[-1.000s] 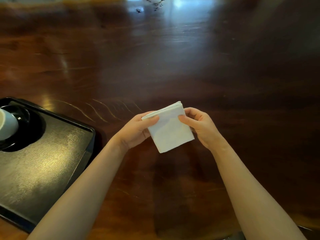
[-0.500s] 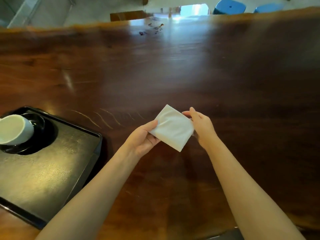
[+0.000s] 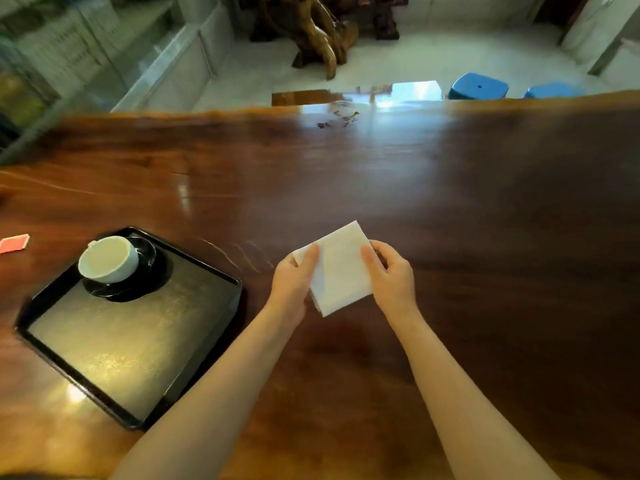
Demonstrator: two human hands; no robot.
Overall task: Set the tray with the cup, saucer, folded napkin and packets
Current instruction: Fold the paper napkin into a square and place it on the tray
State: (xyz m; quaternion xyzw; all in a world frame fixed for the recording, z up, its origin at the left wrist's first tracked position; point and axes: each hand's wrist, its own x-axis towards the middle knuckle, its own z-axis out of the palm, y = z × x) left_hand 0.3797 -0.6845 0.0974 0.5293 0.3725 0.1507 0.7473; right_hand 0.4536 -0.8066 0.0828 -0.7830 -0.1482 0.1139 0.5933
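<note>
- Head view, the hands: the left hand [image 3: 292, 278] and the right hand [image 3: 393, 273] hold a white napkin [image 3: 341, 268] between them, above the dark wooden table [image 3: 450, 202] and to the right of the tray. The left thumb lies across the napkin's upper left corner and the right thumb presses on its right side; the other fingers of both hands curl behind the paper, so both hands are closed on it in a light pinch.
- Head view, the napkin: it looks like a folded square held cornerwise, with a crease or flap edge running down its left part. Whether the fold is finished cannot be told.
- Head view, the tray: the black tray [image 3: 194, 327] sits on the table at the left. A white cup [image 3: 109, 259] stands on a black saucer [image 3: 147, 271] in the tray's far corner; the rest of the tray floor is bare.
- Head view, off the tray: a red packet [image 3: 14, 243] lies on the table at the left edge, apart from the tray; no other packets are visible.
- Handling, as a judgement: the napkin is likely very light, soft and limp, so it will sag or open if held by one layer. Pinching through all layers near the folded edge should keep it closed, and laying it flat on the bare tray floor beside the saucer seems the sensible next move.
- Risk, as a judgement: the cup is probably fragile, so the napkin should go down clear of it.
</note>
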